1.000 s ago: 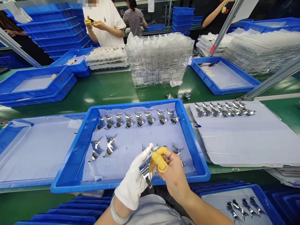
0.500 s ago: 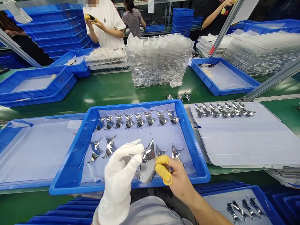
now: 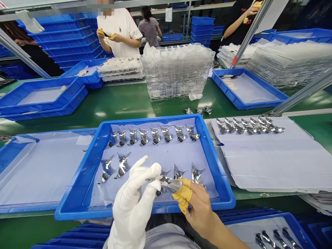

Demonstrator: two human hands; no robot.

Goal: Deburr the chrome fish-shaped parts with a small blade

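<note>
Chrome-plated curved part point(image 3: 168, 184) looks light, stiff and slippery, best held by its edges; our gloved left hand point(image 3: 135, 204) and finger-cotted right hand point(image 3: 202, 211) pinch it, fingers clamped, above the near blue tray point(image 3: 85, 211).

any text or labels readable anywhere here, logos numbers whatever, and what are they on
Nothing can be read.
The print on the co-worker's white T-shirt is too small to read.
The red mark on the co-worker's black top is too small to read.
The held chrome part and the blue tray under it show no legible marking.
</note>
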